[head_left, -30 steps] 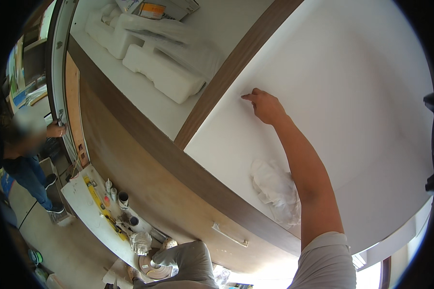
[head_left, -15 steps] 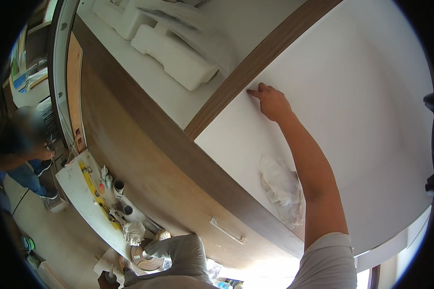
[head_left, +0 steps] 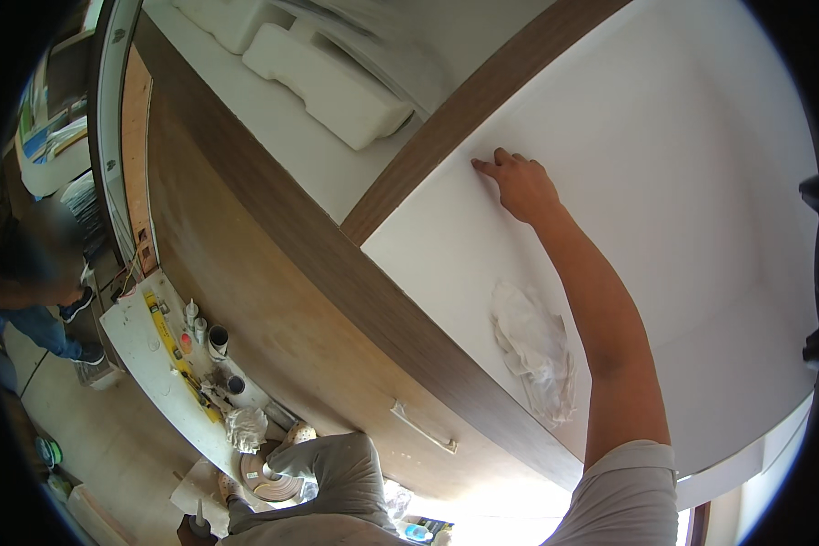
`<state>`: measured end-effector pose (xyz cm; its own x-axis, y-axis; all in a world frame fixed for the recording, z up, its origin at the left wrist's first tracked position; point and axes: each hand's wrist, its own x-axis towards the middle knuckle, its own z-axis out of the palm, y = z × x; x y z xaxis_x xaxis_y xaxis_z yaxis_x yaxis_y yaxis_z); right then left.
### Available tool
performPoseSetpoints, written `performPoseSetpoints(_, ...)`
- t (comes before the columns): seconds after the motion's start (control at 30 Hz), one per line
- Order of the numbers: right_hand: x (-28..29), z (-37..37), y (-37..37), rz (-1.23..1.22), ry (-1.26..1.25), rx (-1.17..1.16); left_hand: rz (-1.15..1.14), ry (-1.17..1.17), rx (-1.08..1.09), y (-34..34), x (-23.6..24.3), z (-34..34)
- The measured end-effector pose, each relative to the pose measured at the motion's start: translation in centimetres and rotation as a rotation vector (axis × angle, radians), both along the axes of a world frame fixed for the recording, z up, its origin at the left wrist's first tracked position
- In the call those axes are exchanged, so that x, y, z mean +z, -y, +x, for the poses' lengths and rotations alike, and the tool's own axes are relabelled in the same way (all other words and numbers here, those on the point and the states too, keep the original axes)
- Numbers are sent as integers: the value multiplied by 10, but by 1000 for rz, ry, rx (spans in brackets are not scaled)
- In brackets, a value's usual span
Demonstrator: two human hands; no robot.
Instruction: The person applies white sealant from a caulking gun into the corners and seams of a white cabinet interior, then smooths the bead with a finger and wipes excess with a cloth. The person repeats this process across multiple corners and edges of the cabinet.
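My right hand (head_left: 524, 188) reaches into a white-lined cabinet compartment (head_left: 664, 191). Its fingers are partly stretched, with a fingertip at the white panel beside the brown wooden divider (head_left: 464, 114); I see nothing held in it. Below it, a crumpled clear plastic bag (head_left: 534, 350) lies on the white panel, close to my forearm. At the lower left edge, my left hand (head_left: 194, 531), dark and partly cut off, is closed around what looks like a sealant tube (head_left: 200, 511) with a pale pointed nozzle. Most of that tube is hidden.
White moulded foam pieces (head_left: 328, 86) lie in the neighbouring compartment. A narrow white board (head_left: 150, 350) below carries a yellow spirit level (head_left: 175, 350), tubes and a crumpled cloth (head_left: 246, 428). My feet are beside a round brown coil (head_left: 268, 478). Another person (head_left: 41, 273) is at the left.
The view has shifted slightly. My right hand has moved a little along the panel, its fingertip slightly farther right. The person at the left has bent or shifted lower.
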<state>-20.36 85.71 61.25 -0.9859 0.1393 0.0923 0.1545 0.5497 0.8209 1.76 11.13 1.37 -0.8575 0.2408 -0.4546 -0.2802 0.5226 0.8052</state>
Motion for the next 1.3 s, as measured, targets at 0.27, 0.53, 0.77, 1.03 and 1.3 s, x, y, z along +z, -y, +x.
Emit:
performPoseSetpoints(0.27, -1, 25, -9, 10, -19, 47, 44, -30, 17, -4, -6, -8)
performPoseSetpoints(0.53, 0, 45, -9, 65, 10, -13, -9, -84, -56, -14, 27, -18)
performPoseSetpoints(0.77, 2, 76, -9, 30, 10, -37, -62, -299, -219, -9, 38, -16)
performPoseSetpoints(1.03, 38, 76, -4, 7, 217, -170, 6, -169, -193, 6, 30, -17)
performPoseSetpoints(1.3, 14, 6, 11, -59, 35, -33, -113, -286, -229, 1, 44, -18)
